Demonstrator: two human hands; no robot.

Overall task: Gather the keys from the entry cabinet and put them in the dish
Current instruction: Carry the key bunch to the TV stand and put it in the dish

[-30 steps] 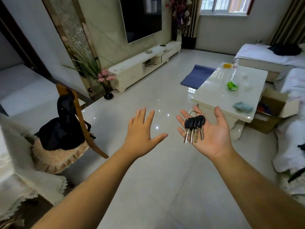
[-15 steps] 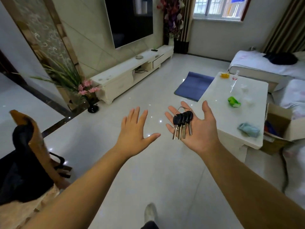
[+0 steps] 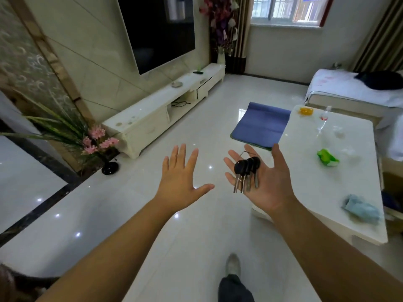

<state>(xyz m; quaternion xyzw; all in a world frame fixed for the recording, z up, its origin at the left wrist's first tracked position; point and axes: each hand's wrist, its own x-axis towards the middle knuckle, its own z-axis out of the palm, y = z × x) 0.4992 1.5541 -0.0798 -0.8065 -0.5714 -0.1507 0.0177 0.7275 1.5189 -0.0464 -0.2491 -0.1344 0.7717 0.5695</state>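
A bunch of keys [image 3: 246, 171] with black heads on a wire ring lies across my right hand [image 3: 271, 190], which is held palm up with the fingers spread. Beside it, a little to the left, my left hand [image 3: 178, 182] is palm down, fingers apart, holding nothing. Both hands hover over the glossy white floor. A small grey round dish [image 3: 176, 84] sits on top of the long white TV cabinet [image 3: 150, 120] against the left wall, well beyond my hands.
A white coffee table [image 3: 322, 192] stands close on the right, carrying a green item [image 3: 327, 158] and a blue cloth [image 3: 359, 209]. A blue mat [image 3: 261, 125] lies ahead. A flower vase [image 3: 110, 167] stands at the cabinet's near end. My foot [image 3: 232, 263] shows below.
I have walked forward into the room: the chair with the black bag has dropped out of view on the left, and the TV cabinet and coffee table are nearer. Both hands keep their pose.
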